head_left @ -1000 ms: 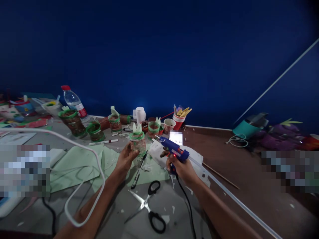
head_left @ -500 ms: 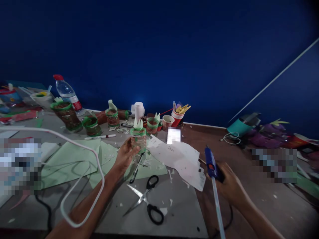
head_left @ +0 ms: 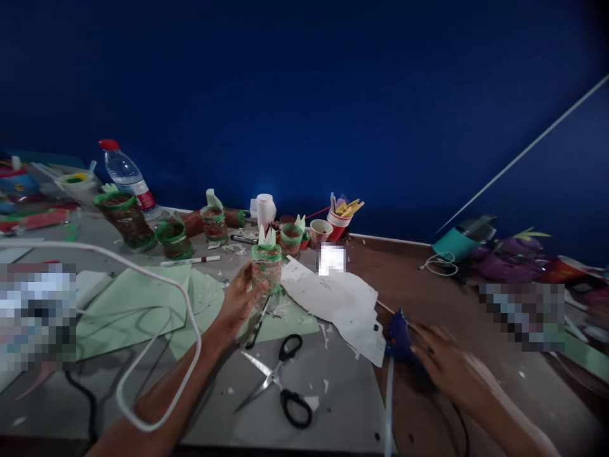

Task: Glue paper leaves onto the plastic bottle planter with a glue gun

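My left hand (head_left: 240, 295) is closed around a small brown cup with green rims (head_left: 266, 270), with pointed pale-green paper pieces rising from its top. The cup is held upright over the pale-green paper. At the right, my right hand (head_left: 440, 358) has its fingers stretched out against the back of a blue hot glue gun (head_left: 398, 336), which is low at the brown tabletop with a long glue stick (head_left: 389, 406) trailing toward me. The fingers are slightly blurred, and part of the gun is hidden behind them. Black-handled scissors (head_left: 272, 377) lie spread between my arms.
White paper (head_left: 337, 304) lies beside the glue gun. Similar cups (head_left: 214, 225), a water bottle (head_left: 126, 174) and a red cup of tools (head_left: 339, 223) stand along the blue wall. A white cable (head_left: 190, 311) loops over my left forearm. Pens and paper scraps lie about.
The glue gun has gone from raised and pointing up to lower down at the tabletop. My right hand's fingers have loosened from around it. My left hand still holds the cup, nearly unmoved.
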The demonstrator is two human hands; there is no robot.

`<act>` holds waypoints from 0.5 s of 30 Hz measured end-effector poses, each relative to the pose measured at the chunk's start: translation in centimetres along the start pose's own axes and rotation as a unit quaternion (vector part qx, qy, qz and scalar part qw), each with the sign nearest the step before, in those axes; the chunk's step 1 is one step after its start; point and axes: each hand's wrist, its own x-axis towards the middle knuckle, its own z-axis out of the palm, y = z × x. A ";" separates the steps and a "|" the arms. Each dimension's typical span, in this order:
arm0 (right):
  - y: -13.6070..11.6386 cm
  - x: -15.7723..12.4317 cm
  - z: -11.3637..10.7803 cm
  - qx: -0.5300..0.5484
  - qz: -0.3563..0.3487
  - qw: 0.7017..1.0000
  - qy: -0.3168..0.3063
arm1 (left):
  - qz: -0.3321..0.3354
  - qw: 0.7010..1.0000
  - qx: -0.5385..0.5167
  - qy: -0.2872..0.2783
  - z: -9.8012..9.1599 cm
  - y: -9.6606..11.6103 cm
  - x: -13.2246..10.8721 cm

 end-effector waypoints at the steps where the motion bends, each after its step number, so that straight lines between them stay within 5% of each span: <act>1: -1.4 0.6 -0.6 0.013 -0.011 1.000 -0.011 | 0.002 1.000 -0.005 0.003 0.0 -0.1 0.1; 4: -7.6 2.9 -1.5 0.086 -0.072 0.993 -0.032 | 0.014 1.000 -0.009 0.008 -0.2 -0.5 0.3; 9: -18.5 6.9 1.3 0.153 -0.208 0.947 -0.193 | 0.023 1.000 -0.004 0.012 -0.4 -0.7 0.5; 15: -23.9 8.9 6.0 -0.009 -0.282 0.930 -0.236 | 0.010 1.000 -0.007 0.022 -0.4 0.0 0.5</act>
